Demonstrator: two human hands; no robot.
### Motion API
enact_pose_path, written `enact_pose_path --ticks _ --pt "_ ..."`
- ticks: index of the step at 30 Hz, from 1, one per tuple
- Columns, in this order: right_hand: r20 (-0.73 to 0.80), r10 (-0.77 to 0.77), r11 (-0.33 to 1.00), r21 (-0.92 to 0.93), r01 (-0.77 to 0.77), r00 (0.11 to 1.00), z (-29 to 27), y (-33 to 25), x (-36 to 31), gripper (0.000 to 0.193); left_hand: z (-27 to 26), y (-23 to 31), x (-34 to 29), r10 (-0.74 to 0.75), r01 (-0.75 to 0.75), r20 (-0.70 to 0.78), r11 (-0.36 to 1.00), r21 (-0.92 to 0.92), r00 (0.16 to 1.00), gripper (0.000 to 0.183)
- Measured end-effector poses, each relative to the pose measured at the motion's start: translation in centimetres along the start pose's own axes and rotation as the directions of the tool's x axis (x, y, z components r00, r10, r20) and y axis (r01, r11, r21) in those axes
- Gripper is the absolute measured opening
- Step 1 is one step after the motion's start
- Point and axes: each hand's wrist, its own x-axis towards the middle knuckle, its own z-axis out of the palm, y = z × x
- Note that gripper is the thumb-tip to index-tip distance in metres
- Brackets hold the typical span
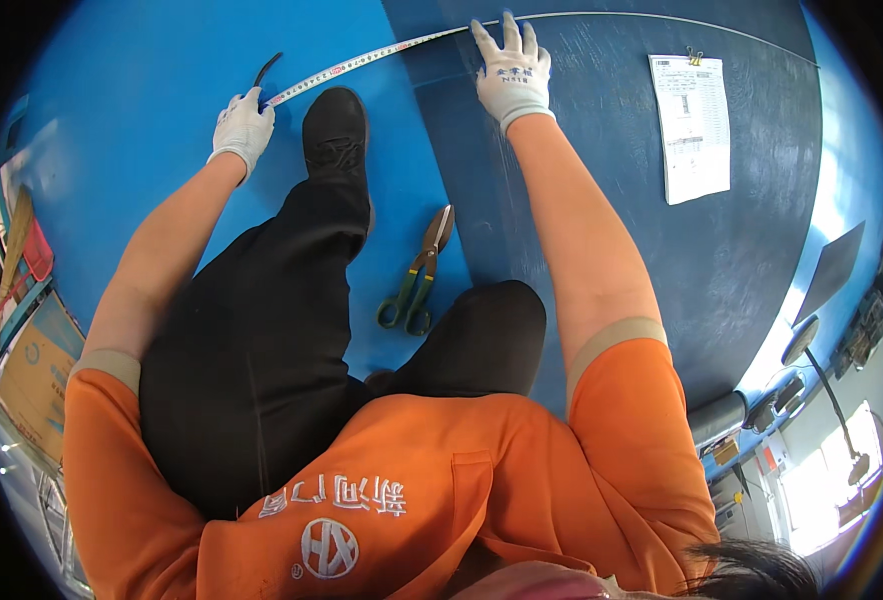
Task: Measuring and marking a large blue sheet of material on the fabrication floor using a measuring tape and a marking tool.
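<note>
Across dark sheet's edge, measuring tape

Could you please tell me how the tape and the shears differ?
The tape is a long, pale strip; the shears are far shorter, with green handles. The tape runs from the left hand past the right hand; the shears lie with no hand on them. Both are hand tools.

The bright blue floor here bears a broad dark-grey sheet. Green-handled metal snips lie by the sheet's left edge; clipped white papers rest toward its right edge; a white ribbon-like measuring tape crosses its far end.
</note>
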Motion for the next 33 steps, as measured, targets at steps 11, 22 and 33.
enact_pose_path --ticks 11,22,33 --pt "0.033 0.042 0.983 0.175 -0.048 0.999 0.2 0.6 0.3 0.066 0.6 -0.7 0.5 0.115 -0.130 -0.116 0.983 -0.129 0.987 0.047" --pt "0.046 0.100 0.959 0.262 -0.109 0.994 -1.3 2.0 -1.3 0.068 0.5 -2.4 3.1 0.053 -0.051 0.001 0.969 -0.241 0.999 0.042" --pt "-0.039 0.125 0.976 0.186 -0.115 0.991 0.9 2.1 -3.1 0.073 -0.3 -1.2 1.8 0.134 -0.140 -0.054 0.984 -0.111 0.989 0.050"
